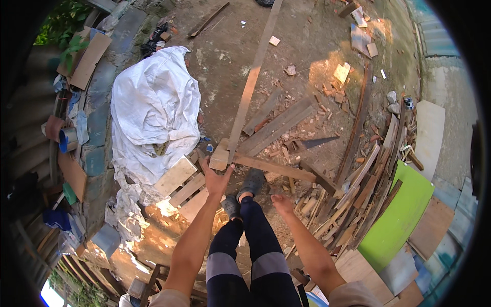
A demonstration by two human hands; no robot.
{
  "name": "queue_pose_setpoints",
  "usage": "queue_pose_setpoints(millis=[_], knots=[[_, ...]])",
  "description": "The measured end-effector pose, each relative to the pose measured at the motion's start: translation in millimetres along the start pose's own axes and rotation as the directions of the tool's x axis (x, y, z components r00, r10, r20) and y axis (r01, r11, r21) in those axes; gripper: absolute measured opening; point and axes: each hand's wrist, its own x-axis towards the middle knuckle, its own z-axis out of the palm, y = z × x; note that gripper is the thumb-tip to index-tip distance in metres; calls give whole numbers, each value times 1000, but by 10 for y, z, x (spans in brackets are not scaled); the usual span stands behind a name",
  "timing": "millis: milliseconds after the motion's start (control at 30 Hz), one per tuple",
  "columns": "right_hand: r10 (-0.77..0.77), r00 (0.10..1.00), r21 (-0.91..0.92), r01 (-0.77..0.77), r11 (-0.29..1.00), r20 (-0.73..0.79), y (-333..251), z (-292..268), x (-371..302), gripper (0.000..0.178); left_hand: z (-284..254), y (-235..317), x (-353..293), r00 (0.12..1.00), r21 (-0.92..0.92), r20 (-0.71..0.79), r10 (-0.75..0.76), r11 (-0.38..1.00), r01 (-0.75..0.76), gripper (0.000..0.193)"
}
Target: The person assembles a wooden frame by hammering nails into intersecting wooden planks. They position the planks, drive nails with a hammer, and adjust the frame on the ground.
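Note:
My left hand (217, 180) is closed round the near end of a long wooden plank (250, 84) and a short wood block (220, 155) beside it, with its thumb at the plank's end. The plank stretches away from me toward the far edge of the view. A crosswise board (276, 168) runs to the right from that same spot. Lower and to the right, my right hand (282, 204) hangs apart from the wood with fingers curled; whatever it may hold is hidden. A hand saw (312, 143) lies on the ground beyond the crosswise board.
Left of the plank lies a crumpled white sheet (156, 102), with a slatted wooden piece (188, 190) near it. Scrap timber (365, 189) piles up on the right beside a green panel (406, 210). Loose boards (284, 123) and wood chips litter the dirt ahead.

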Motion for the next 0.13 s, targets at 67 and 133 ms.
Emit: queue_pose_setpoints(millis=[67,133], knots=[[71,997,42,-72,997,24,-118,-49,43,41,60,-40,-14,999,-32,24,-25,999,26,104],[47,998,50,-49,998,51,-54,-75,137,42,125,-65,8,999,-55,22,-46,997,47,107]])
